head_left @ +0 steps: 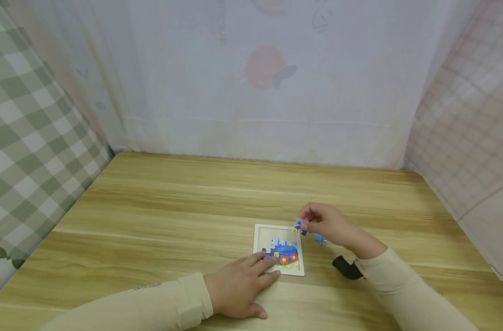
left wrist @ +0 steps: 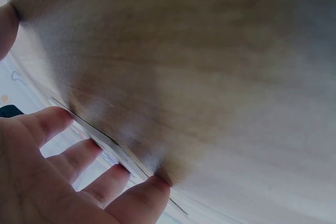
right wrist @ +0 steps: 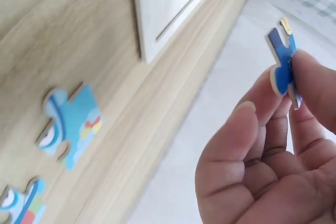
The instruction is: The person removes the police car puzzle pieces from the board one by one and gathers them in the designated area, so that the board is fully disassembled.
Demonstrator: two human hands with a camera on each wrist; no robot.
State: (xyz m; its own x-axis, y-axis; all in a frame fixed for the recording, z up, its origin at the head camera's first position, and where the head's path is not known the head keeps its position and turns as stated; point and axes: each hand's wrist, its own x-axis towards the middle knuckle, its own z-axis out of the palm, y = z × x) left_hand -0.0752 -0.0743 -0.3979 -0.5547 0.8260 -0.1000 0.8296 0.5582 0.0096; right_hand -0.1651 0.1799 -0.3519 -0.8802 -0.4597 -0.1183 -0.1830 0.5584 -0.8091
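Observation:
A jigsaw puzzle in a white-framed tray (head_left: 302, 269) lies on the wooden table, its lower part filled with a blue vehicle on red wheels. My left hand (head_left: 245, 285) is spread flat, its fingertips over the lower left of the tray and its thumb on the table. In the left wrist view the fingers (left wrist: 79, 156) rest along the tray's edge. Above the tray's upper right corner, my right hand (head_left: 327, 225) pinches a blue puzzle piece (right wrist: 284, 61) between thumb and fingers. Bare board shows in the tray's upper part.
Loose light-blue puzzle pieces (right wrist: 79, 121) lie on the table to the right of the tray. A black curved object (head_left: 346, 268) sits beside the right forearm, partly covered by the sleeve. Cloth curtains (head_left: 268, 115) stand along the table's back and sides.

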